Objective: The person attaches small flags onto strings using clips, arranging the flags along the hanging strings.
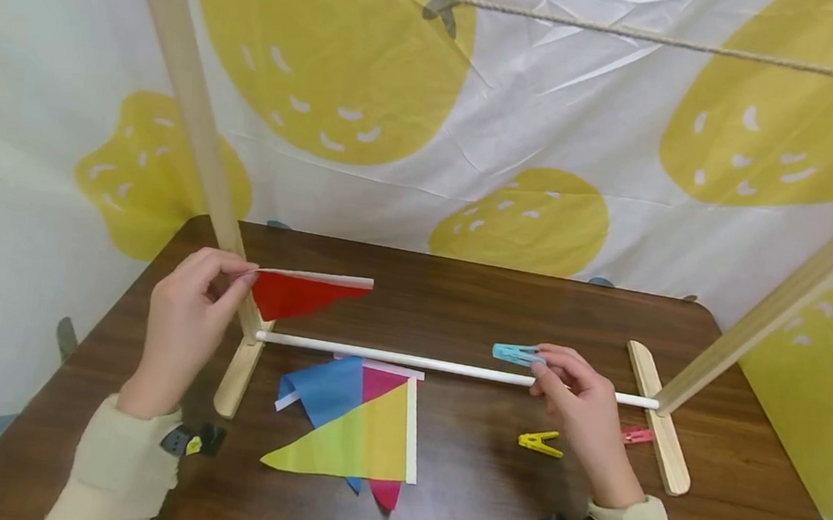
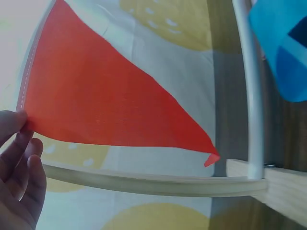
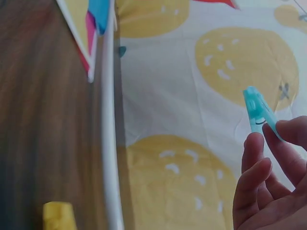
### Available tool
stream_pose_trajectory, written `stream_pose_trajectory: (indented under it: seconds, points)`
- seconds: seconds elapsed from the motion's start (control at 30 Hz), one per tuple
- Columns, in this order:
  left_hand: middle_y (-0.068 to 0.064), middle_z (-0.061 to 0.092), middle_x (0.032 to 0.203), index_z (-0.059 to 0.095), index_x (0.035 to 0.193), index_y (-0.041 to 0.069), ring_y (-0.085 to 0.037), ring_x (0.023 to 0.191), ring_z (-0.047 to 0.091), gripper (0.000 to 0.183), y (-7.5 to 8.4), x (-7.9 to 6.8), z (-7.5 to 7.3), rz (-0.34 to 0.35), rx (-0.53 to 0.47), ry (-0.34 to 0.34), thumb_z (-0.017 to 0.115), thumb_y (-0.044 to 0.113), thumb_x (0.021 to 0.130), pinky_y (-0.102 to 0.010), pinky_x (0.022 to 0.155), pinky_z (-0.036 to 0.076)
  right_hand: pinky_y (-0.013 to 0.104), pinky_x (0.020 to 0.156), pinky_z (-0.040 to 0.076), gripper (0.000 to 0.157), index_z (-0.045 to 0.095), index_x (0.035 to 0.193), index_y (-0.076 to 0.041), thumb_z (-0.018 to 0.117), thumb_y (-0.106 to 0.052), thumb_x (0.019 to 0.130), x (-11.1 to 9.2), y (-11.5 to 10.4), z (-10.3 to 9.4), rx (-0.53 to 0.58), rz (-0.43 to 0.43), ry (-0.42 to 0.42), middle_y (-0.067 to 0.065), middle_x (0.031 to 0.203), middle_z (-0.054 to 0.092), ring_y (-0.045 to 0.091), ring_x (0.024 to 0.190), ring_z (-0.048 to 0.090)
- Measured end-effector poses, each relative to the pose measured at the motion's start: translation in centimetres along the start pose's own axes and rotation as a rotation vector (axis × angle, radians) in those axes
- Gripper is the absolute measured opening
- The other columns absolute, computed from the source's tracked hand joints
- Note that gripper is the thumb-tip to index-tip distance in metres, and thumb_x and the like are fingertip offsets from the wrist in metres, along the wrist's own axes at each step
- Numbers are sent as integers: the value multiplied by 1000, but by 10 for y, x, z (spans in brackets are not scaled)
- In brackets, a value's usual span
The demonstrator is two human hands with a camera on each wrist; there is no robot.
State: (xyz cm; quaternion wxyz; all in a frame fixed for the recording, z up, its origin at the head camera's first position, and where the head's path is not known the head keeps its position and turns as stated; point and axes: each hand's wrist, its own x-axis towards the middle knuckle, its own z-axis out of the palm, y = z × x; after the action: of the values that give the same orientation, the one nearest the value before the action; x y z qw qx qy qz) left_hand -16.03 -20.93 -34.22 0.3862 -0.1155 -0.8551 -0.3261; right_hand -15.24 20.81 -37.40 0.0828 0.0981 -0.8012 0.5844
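Observation:
A red triangular pennant (image 1: 293, 294) with a white top band hangs from my left hand (image 1: 194, 305), which pinches it at one end of the band. In the left wrist view the pennant (image 2: 105, 91) spreads out with its tip pointing away from the fingers. My right hand (image 1: 579, 401) pinches a light blue clothespin (image 1: 516, 353) between thumb and fingers, above the white rod. The right wrist view shows the clothespin (image 3: 259, 110) with its nose pointing away from the hand. On the table by that hand lie a yellow clothespin (image 1: 540, 443) and a red clothespin (image 1: 636, 434).
A wooden frame with a left post (image 1: 190, 104), a right post (image 1: 781, 303) and a white rod (image 1: 392, 358) stands on the brown table (image 1: 467, 516). A rope (image 1: 545, 17) runs across its top. Blue, magenta and yellow pennants (image 1: 347, 433) lie overlapping in front of the rod.

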Motion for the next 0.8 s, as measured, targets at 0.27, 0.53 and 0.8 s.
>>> stream_pose_trajectory:
  seconds: [0.27, 0.53, 0.8]
  points:
    - [0, 61, 83, 67, 91, 7, -8, 68, 49, 13, 8, 17, -6, 23, 4, 47, 67, 13, 79, -12, 60, 39, 23, 48, 43, 20, 62, 102, -4, 57, -17, 88, 13, -12, 5, 19, -115, -46, 6, 110, 54, 19, 68, 58]
    - [-2, 62, 81, 67, 89, 7, -12, 69, 52, 13, 11, 28, -9, 17, 18, 86, 67, 16, 80, -14, 62, 39, 25, 49, 43, 20, 63, 102, -6, 58, -19, 87, 20, -26, 17, 30, -139, -71, 6, 109, 54, 20, 69, 57]
    - [-4, 62, 81, 67, 87, 4, -17, 71, 52, 12, 16, 49, -16, 34, -25, 156, 66, 13, 80, -14, 62, 37, 27, 47, 43, 20, 63, 102, -9, 59, -19, 86, 30, -39, 26, 21, -175, -77, 6, 95, 57, 20, 67, 57]
